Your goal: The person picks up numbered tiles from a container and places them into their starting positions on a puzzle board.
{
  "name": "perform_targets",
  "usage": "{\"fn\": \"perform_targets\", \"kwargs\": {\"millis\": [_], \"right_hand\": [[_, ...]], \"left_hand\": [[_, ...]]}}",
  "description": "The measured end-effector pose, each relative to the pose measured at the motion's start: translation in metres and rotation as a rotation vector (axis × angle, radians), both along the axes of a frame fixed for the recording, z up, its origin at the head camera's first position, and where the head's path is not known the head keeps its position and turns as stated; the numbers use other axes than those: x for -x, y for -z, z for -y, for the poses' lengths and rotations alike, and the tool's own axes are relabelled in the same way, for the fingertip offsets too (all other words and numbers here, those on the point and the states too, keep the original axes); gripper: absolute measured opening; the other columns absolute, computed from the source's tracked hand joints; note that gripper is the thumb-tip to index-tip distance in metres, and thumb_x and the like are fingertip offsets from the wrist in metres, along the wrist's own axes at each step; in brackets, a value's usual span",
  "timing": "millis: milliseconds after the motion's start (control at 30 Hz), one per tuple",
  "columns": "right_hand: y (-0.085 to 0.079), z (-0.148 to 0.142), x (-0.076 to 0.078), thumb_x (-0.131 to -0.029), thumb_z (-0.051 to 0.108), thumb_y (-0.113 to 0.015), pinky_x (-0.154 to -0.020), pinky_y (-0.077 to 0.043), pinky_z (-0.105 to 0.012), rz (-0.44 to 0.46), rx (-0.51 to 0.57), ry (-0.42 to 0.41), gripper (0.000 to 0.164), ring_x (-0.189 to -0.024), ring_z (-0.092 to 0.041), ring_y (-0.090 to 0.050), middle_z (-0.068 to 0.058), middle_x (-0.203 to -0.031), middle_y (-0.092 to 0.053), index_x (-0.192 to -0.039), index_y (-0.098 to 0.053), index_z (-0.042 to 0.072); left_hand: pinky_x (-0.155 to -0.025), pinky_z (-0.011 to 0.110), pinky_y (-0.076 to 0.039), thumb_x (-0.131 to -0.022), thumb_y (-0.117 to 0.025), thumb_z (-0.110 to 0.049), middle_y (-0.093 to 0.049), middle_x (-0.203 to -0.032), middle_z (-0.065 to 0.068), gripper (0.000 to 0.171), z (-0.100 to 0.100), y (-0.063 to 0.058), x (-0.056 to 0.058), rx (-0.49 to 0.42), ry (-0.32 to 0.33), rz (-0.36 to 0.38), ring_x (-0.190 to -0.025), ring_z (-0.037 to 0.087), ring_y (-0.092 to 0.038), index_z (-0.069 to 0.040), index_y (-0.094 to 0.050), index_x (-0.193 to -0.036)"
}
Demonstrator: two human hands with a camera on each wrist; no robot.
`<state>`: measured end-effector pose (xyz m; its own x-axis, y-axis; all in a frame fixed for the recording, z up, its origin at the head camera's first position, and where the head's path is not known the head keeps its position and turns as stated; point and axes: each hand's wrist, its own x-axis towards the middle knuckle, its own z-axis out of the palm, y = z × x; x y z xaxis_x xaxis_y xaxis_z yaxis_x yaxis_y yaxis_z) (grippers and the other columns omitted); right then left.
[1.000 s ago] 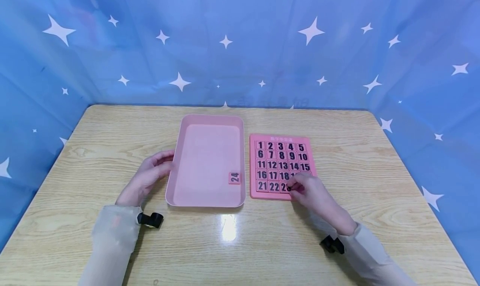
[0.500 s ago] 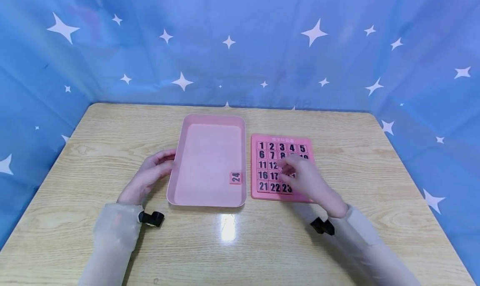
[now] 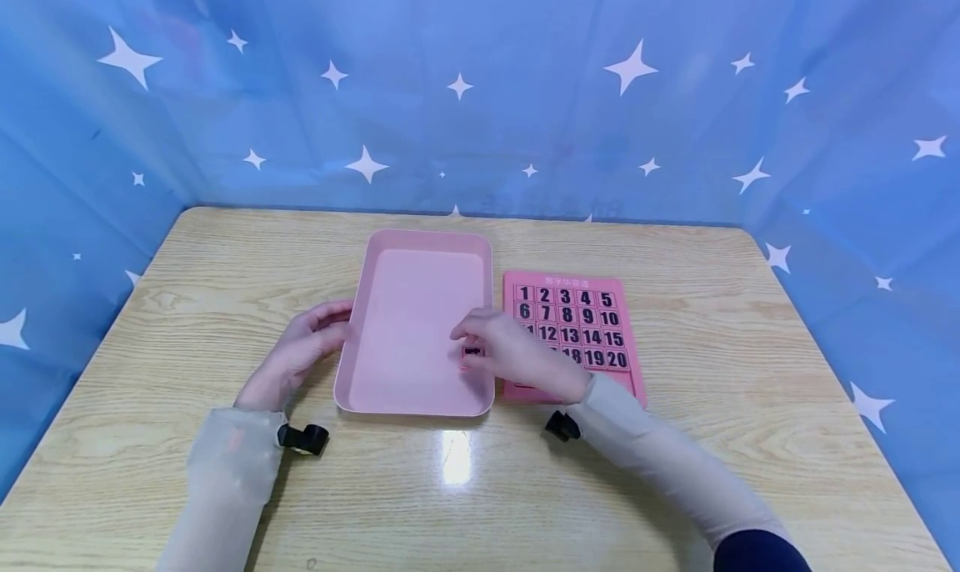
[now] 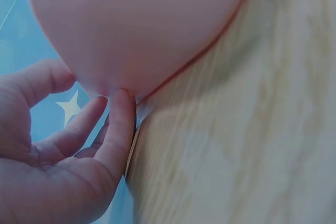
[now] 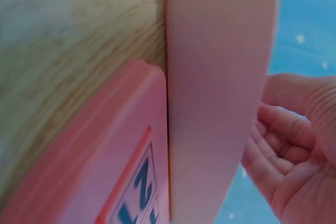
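Note:
A pink tray lies on the wooden table. My left hand rests its fingertips against the tray's left wall; in the left wrist view the fingers are nearly straight. My right hand reaches over the tray's right rim, thumb and forefinger apart around a small number tile inside, which the hand partly covers. From the right wrist, the tray wall hides the fingertips of the right hand. Right of the tray lies a pink number puzzle board, its lower left part under my right hand and wrist.
The board carries rows of numbered tiles, with a bare stretch at the lower right. A blue cloth with white stars hangs behind and beside the table. Each wrist wears a small black camera mount.
My right hand has left the board's bottom row, where it was at tile 23, and moved left over the tray to the tile there. My left hand has stayed at the tray.

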<state>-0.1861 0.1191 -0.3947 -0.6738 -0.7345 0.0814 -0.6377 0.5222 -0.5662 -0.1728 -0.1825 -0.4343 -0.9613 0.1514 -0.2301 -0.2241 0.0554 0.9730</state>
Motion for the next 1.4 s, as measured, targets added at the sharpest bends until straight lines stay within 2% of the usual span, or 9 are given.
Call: {"fn": "perform_targets", "kwargs": {"millis": [200,433,533,667,900,1033,1267,1400], "right_hand": [[0.000,0.010,-0.002,-0.076,0.008,-0.076,-0.087,-0.049,-0.027,0.006,-0.226,0.015,0.037,-0.099,-0.020,-0.061,-0.009,-0.107,-0.063,-0.110,-0.064,0.000],[0.004,0.015,-0.003,-0.076,0.005,-0.074,-0.074,-0.050,-0.023,-0.131,-0.290,-0.026,0.021,-0.083,-0.016,-0.059,-0.005,-0.090,-0.064,-0.096,-0.068,0.004],[0.007,0.016,-0.003,-0.076,0.005,-0.073,-0.071,-0.050,-0.022,-0.166,-0.287,-0.040,0.017,-0.079,-0.015,-0.058,-0.003,-0.085,-0.064,-0.092,-0.068,0.005],[0.009,0.017,-0.003,-0.077,0.005,-0.072,-0.074,-0.050,-0.024,-0.155,-0.268,-0.037,0.018,-0.081,-0.017,-0.059,-0.005,-0.088,-0.066,-0.095,-0.068,0.005],[0.003,0.016,-0.003,-0.080,0.005,-0.070,-0.082,-0.050,-0.024,0.003,-0.167,0.003,0.029,-0.094,-0.019,-0.060,-0.010,-0.103,-0.066,-0.108,-0.065,0.000],[-0.006,0.012,-0.006,-0.080,0.006,-0.072,-0.084,-0.049,-0.025,0.040,-0.119,0.003,0.034,-0.096,-0.019,-0.060,-0.011,-0.107,-0.065,-0.111,-0.063,-0.001],[-0.027,-0.004,-0.013,-0.078,0.005,-0.073,-0.088,-0.049,-0.032,-0.049,-0.100,0.009,0.036,-0.099,-0.022,-0.059,-0.013,-0.108,-0.065,-0.112,-0.062,-0.003],[-0.032,-0.022,-0.018,-0.077,0.004,-0.073,-0.088,-0.049,-0.035,-0.094,-0.079,0.038,0.036,-0.099,-0.024,-0.059,-0.013,-0.107,-0.066,-0.111,-0.063,-0.003]], "left_hand": [[-0.085,0.016,-0.046,-0.089,-0.056,-0.004,-0.043,-0.133,0.029,0.053,0.000,-0.001,0.000,0.018,0.008,0.001,-0.100,0.005,-0.054,0.012,-0.036,-0.136],[-0.084,0.016,-0.046,-0.090,-0.055,-0.003,-0.047,-0.129,0.025,0.053,-0.001,-0.001,-0.001,0.010,0.010,0.000,-0.099,0.005,-0.054,0.013,-0.035,-0.136],[-0.084,0.016,-0.046,-0.090,-0.055,-0.004,-0.048,-0.128,0.023,0.053,0.000,-0.001,-0.001,0.008,0.011,0.004,-0.099,0.004,-0.054,0.012,-0.035,-0.136],[-0.083,0.017,-0.046,-0.090,-0.056,-0.006,-0.050,-0.127,0.020,0.054,0.000,-0.001,-0.001,0.006,0.014,0.008,-0.098,0.003,-0.054,0.011,-0.034,-0.137],[-0.083,0.017,-0.046,-0.090,-0.056,-0.006,-0.050,-0.127,0.019,0.055,0.000,0.000,-0.001,0.008,0.013,0.005,-0.097,0.003,-0.054,0.011,-0.034,-0.138],[-0.083,0.017,-0.046,-0.090,-0.056,-0.005,-0.052,-0.124,0.017,0.054,0.000,-0.001,-0.001,0.007,0.010,0.005,-0.097,0.003,-0.054,0.012,-0.035,-0.137],[-0.082,0.017,-0.046,-0.090,-0.056,-0.005,-0.052,-0.123,0.016,0.054,0.000,0.000,-0.001,0.002,0.010,0.005,-0.096,0.003,-0.054,0.013,-0.034,-0.136],[-0.083,0.017,-0.046,-0.089,-0.056,-0.004,-0.053,-0.122,0.016,0.054,0.000,0.000,-0.001,0.002,0.011,0.000,-0.096,0.004,-0.055,0.013,-0.035,-0.136]]}}
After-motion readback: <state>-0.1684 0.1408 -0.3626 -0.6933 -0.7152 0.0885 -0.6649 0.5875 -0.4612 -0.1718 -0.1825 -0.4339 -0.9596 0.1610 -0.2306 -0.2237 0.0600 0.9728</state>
